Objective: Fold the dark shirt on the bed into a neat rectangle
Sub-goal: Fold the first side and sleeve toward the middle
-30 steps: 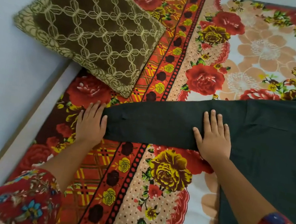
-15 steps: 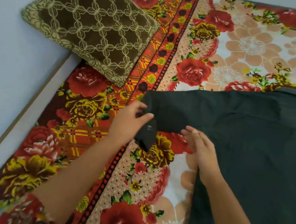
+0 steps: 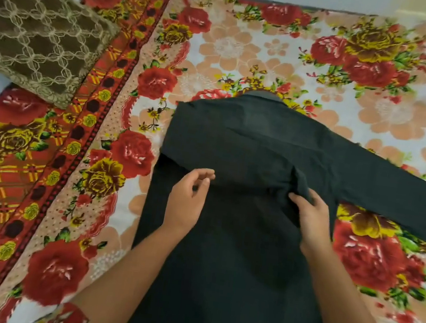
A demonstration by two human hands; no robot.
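1. head view, far left: a brown cushion with a pale lattice pattern sits at the bed's upper left corner, cut off by the frame edge. it lies partly on the floral bedsheet and well apart from the garment.
2. left of centre: the left hand hovers over the dark shirt, fingers loosely curled and parted, holding nothing. whether the fingertips touch the cloth is hard to tell.
3. centre: the dark shirt lies flat, collar away from the person, body running down toward the bottom edge of the frame. its left sleeve appears folded across the upper back.
4. right of centre: the right hand pinches a bunch of fabric where the folded sleeve ends, thumb and fingers closed on the cloth.
5. far right: the right sleeve is spread out over the sheet, its cuff cut off by the frame.
6. doing this step well, as i judge it: lay the pinched end flat and square to the side seam, then smooth with the free left palm, so no ridge is trapped before the other sleeve comes over.
7. hard to make out: the hem is out of frame, dark cloth hides seams and creases, and the exact edge of the folded sleeve is blurred.
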